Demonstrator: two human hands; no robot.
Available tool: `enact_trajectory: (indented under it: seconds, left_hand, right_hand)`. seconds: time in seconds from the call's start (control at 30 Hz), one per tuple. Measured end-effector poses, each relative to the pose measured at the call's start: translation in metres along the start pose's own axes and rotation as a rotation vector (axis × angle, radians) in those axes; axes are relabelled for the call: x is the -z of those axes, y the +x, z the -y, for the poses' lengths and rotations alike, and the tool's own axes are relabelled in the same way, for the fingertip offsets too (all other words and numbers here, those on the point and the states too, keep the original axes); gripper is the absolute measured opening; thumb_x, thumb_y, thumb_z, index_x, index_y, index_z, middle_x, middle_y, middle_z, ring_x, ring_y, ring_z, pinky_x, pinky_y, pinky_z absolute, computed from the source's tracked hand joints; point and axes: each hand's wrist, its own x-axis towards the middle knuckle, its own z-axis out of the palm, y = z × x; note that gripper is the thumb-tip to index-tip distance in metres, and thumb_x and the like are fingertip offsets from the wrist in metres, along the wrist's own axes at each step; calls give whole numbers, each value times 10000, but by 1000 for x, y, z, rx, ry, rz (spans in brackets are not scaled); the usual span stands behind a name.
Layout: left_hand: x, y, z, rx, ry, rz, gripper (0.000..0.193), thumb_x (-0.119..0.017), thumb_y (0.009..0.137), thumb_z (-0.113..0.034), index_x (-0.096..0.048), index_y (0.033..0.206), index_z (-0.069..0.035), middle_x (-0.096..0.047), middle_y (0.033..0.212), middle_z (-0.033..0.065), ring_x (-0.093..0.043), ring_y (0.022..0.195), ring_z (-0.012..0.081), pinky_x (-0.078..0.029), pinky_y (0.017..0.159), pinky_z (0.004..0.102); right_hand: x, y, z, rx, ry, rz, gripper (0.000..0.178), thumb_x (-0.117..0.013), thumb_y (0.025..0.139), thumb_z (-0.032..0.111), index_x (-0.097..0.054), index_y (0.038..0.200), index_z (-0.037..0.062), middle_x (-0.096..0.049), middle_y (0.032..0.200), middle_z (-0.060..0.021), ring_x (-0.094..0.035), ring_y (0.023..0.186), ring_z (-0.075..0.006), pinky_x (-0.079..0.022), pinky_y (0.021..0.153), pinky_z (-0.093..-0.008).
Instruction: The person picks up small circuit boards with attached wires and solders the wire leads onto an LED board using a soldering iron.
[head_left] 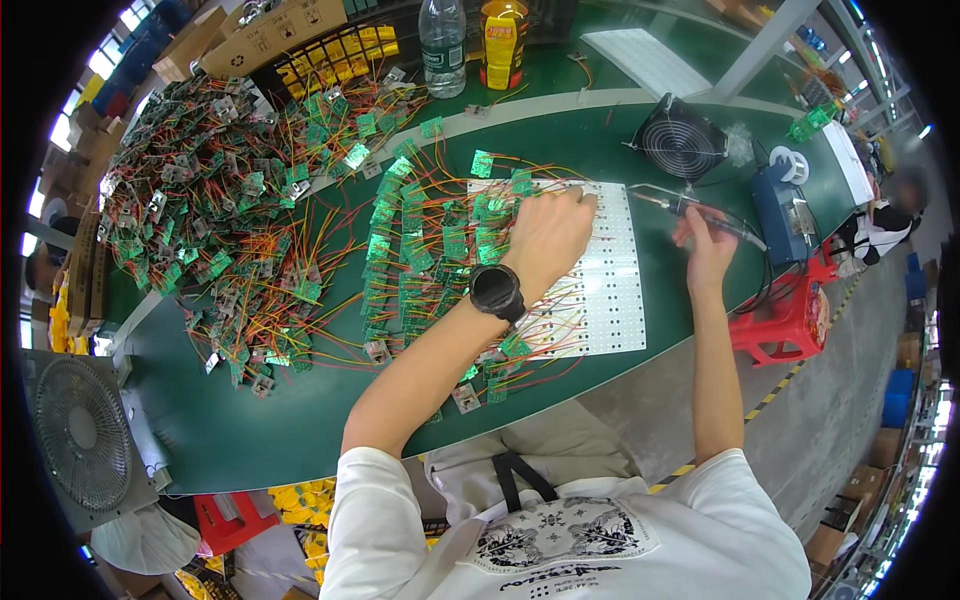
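My right hand (707, 250) grips a soldering iron (735, 228) like a pen, its thin metal tip pointing left over the right edge of a white perforated board (615, 300). My left hand (553, 232), with a black watch on the wrist, rests over the upper part of that board. Its fingers are curled closed; what they pinch, if anything, is hidden under them. Small green circuit boards (415, 240) with red and yellow wires lie in rows left of and under my left hand, their wires reaching across the white board.
A large heap of wired circuit boards (200, 170) fills the table's left. Behind stand a clear bottle (442, 50) and an orange drink bottle (503, 45). A black fan (680, 140), a solder spool (789, 165) and a blue soldering station (783, 210) are at right, above a red stool (785, 320).
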Motion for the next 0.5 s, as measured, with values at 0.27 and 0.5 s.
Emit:
enact_trajectory:
  seconds: [0.27, 0.5]
  left_hand:
    - [0, 2, 2, -4, -8, -32, 78, -581, 779, -77, -618, 750, -15, -627, 779, 134, -640, 656, 328, -508, 568, 442]
    - [-2, 2, 4, 16, 6, -50, 83, -580, 779, -80, -623, 735, -24, -628, 762, 128, -638, 653, 327, -513, 567, 433]
  right_hand:
    - [9, 4, -8, -138, 95, 147, 219, -635, 879, 92, -597, 1033, -58, -618, 741, -93, -568, 600, -153, -415, 547, -251]
    - [9, 3, -10, -113, 52, 204, 194, -631, 878, 56, -607, 1026, -67, -644, 775, -116, -610, 615, -164, -463, 556, -249]
